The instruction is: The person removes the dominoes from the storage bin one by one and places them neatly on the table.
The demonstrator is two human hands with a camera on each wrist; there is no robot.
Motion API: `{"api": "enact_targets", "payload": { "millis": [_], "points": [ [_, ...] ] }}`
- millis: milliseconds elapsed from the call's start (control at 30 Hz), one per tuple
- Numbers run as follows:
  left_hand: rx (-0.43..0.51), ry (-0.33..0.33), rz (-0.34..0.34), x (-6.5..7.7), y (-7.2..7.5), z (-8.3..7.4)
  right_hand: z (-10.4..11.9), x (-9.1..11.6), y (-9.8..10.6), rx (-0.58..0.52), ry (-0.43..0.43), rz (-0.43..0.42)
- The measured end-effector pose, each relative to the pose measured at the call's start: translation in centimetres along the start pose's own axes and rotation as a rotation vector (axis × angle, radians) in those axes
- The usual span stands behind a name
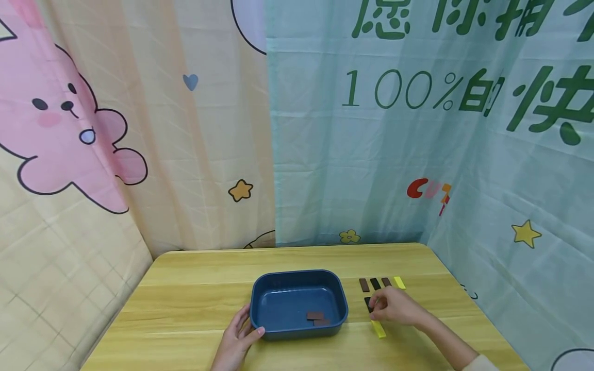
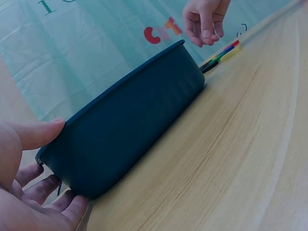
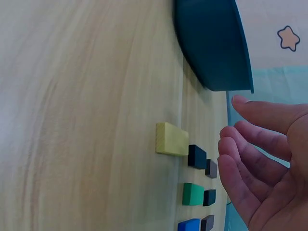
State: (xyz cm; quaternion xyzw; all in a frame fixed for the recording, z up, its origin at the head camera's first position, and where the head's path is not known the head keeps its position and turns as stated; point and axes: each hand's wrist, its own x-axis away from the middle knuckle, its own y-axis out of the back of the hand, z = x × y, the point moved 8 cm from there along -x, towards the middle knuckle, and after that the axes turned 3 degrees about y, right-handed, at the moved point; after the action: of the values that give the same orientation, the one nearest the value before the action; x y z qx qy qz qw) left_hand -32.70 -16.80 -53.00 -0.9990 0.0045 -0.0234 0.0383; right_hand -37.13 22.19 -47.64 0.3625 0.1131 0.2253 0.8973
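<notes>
A dark blue rectangular bin stands on the table, with brown blocks lying flat inside near its front right. My left hand holds the bin's front left corner, thumb over the rim and fingers against the outer wall. To the bin's right, my right hand hovers above small rectangular blocks, its fingers loosely bent. The right wrist view shows a gap between that hand's thumb and fingers, with nothing in it. Below it are a yellow block, a black block and a green block.
More blocks stand in a row behind, among them a brown block and a yellow block. A blue block shows at the right wrist view's lower edge. Printed curtains hang behind the wooden table.
</notes>
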Motion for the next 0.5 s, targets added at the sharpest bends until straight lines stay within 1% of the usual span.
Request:
{"api": "enact_targets", "payload": {
  "millis": [133, 233, 367, 500],
  "points": [
    [0.004, 0.007, -0.005, 0.1, 0.0, 0.0, 0.9, -0.9, 0.0, -0.016, 0.021, 0.007],
    [0.008, 0.016, -0.008, 0.2, -0.1, 0.0, 1.8, -1.7, 0.2, 0.004, 0.058, -0.002],
    [0.004, 0.017, -0.012, 0.2, -0.1, -0.1, 3.4, -2.9, 0.5, 0.079, 0.109, -0.008],
    [-0.005, 0.006, -0.019, 0.1, 0.0, -0.1, 5.2, -4.3, 0.3, 0.125, 0.145, 0.019]
  ]
}}
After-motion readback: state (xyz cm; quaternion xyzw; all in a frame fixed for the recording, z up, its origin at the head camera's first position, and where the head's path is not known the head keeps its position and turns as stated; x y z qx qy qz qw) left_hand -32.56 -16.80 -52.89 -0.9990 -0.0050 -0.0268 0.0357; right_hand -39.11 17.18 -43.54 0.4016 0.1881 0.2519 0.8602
